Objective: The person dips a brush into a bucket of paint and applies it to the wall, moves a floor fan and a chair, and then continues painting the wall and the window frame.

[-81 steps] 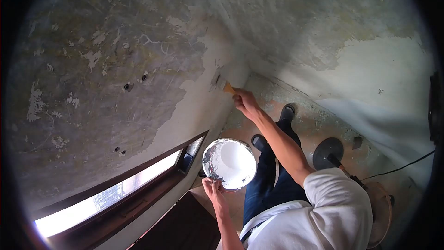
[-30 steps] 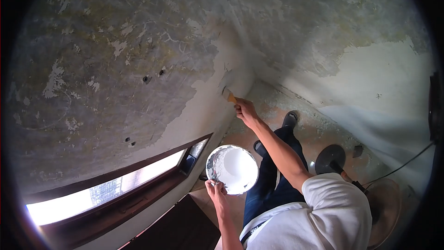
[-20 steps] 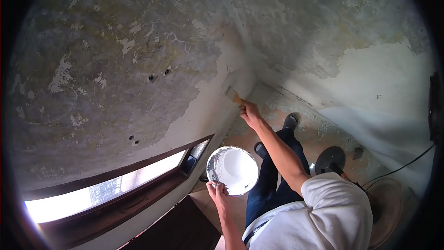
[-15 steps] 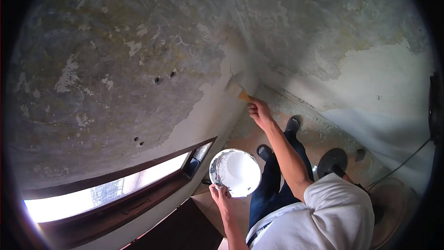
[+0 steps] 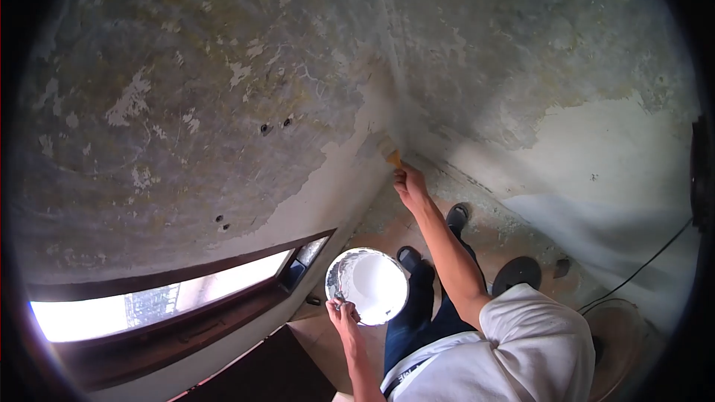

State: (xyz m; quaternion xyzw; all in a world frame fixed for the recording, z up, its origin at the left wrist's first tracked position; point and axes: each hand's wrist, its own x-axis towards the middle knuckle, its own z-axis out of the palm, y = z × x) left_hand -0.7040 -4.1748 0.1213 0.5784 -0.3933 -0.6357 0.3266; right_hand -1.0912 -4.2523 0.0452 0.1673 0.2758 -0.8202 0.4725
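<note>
My right hand (image 5: 410,184) is closed around the yellowish handle of a paintbrush (image 5: 392,155). Its pale, blurred head lies against the lower left wall (image 5: 320,186), close to the room corner. Down to the left, my left hand (image 5: 345,314) grips the near-left rim of a white bucket (image 5: 339,272). Grey-white smears coat the bucket's inner side, and bright white material shows inside. Something small and dark sits at the left fingertips, too small to name.
A low window with a dark frame (image 5: 216,320) runs along the left wall. Below it stands a dark flat-topped piece (image 5: 261,365). To the right are a round black base (image 5: 517,274), a fan (image 5: 622,342) and a cable (image 5: 648,260). Debris dots the floor (image 5: 506,227).
The view has shifted slightly, so the walls appear farther right and the bucket farther left. The brush has dropped a little along the wall and its handle points more steeply. Both grips are unchanged.
</note>
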